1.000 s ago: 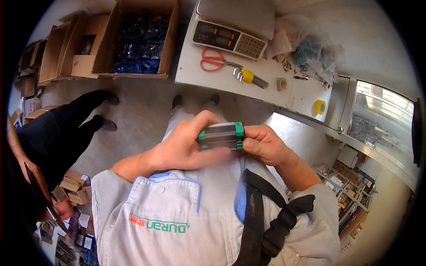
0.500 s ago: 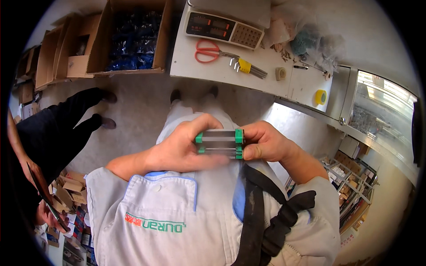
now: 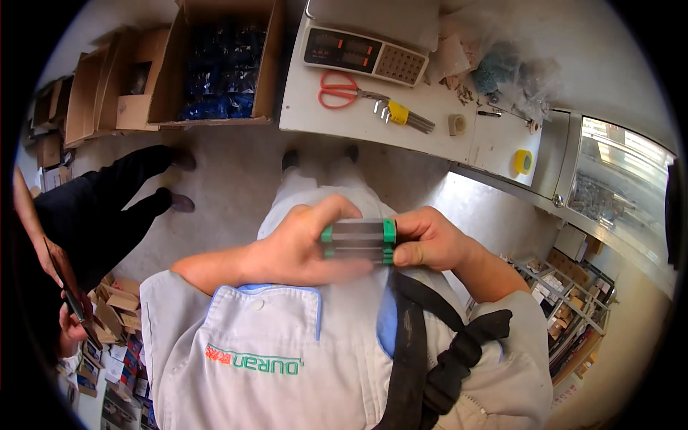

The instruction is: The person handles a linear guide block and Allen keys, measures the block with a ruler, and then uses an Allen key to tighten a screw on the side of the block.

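Note:
In front of my waist, both hands hold a linear guide carriage (image 3: 358,233), a grey metal block with green end caps. Motion smears its middle. My left hand (image 3: 294,240) wraps round its left end, thumb and index above and blurred fingers along the lower side. At the right end, the thumb and bent fingers of my right hand (image 3: 433,240) pinch the green cap. My palms hide parts of both ends.
Ahead stands a white table (image 3: 315,118) with a digital scale (image 3: 365,54), red-handled scissors (image 3: 338,91), a hex key set (image 3: 403,115) and yellow tape (image 3: 523,162). Cardboard boxes (image 3: 161,89) line the far left. Nearer left, another person (image 3: 86,197) holds a dark flat object (image 3: 74,301).
The whole view has shifted slightly down and right. Both hands keep their hold on the carriage, which looks more blurred now. The other person's hands have shifted a little.

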Demonstrator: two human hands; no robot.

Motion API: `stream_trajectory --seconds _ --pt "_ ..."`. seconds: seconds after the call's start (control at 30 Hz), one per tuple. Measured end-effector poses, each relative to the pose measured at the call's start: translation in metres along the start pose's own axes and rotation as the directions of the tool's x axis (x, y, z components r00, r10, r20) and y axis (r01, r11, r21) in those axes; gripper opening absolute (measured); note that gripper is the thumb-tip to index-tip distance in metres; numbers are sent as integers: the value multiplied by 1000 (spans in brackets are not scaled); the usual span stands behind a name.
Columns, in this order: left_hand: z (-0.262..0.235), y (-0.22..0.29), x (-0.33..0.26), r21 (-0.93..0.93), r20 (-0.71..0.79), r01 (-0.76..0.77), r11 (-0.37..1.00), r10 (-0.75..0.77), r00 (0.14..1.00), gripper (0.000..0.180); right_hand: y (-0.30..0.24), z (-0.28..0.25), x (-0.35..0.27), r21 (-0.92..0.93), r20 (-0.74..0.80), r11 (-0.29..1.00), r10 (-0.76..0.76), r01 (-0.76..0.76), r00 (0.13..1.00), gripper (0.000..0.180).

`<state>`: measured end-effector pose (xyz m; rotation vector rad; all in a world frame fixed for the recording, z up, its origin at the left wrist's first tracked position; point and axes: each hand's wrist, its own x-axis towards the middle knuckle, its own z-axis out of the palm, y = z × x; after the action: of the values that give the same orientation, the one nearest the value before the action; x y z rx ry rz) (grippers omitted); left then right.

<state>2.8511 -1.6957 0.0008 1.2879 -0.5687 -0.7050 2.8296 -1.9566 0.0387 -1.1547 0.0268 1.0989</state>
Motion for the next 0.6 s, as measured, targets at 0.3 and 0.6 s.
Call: stream_trajectory --seconds 0.3,0.6 --pt "4 0 18 -124 -74 155 980 -165 983 46 -13 6 34 -220 -291 900 -428 375 856 98" --pt "17 3 26 -86 -94 81 993 -89 992 49 -5 20 35 -389 -247 777 -606 495 756 92"
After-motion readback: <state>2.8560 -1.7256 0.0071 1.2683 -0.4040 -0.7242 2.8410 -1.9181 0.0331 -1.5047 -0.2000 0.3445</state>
